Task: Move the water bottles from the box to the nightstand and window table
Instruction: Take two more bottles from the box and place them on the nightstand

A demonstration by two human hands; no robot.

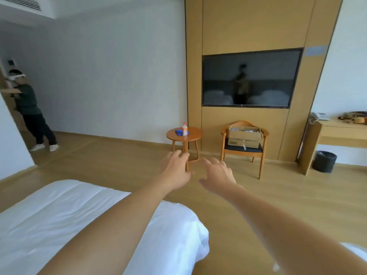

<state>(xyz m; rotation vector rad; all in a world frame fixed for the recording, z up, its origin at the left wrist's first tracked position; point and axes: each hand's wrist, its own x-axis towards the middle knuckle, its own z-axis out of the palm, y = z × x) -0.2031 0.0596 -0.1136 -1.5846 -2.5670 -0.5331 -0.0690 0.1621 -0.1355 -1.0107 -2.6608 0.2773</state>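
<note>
Bottle [184,129] on round table [193,137]; box [244,134] on chair [243,147], right of table.

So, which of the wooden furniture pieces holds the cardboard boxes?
The wooden armchair below the TV, with two stacked cardboard boxes on its dark seat. The round side table left of it carries only a bottle and a blue cloth.

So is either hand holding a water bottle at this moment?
No: the left hand and right hand are both held out empty with relaxed fingers, while the one visible bottle stands on the round table.

no legible text, box label [233,143] (blurred) unreadable
</note>
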